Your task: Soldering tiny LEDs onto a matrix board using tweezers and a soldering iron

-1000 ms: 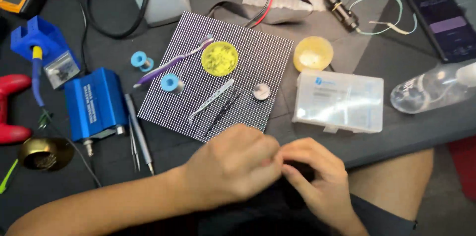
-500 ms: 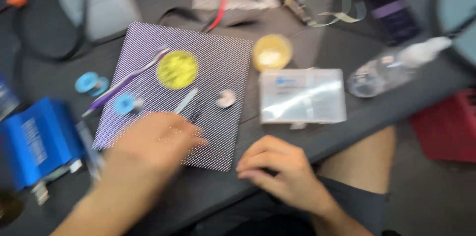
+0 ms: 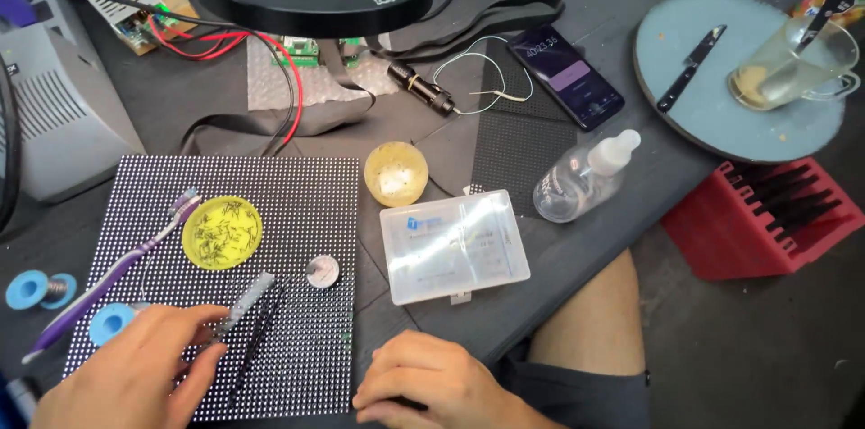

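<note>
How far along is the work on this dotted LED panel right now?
Laid out already: the LED panel lies flat with a yellow dish of small parts, a purple toothbrush and a coin cell on it. In hand: the left hand reaches the tweezers on the panel; the right hand rests closed at the table edge. Left: the tweezers are not yet lifted.

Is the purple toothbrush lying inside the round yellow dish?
No: the purple toothbrush lies on the dotted panel beside the round yellow dish, its bristled head just left of the dish rim.
</note>
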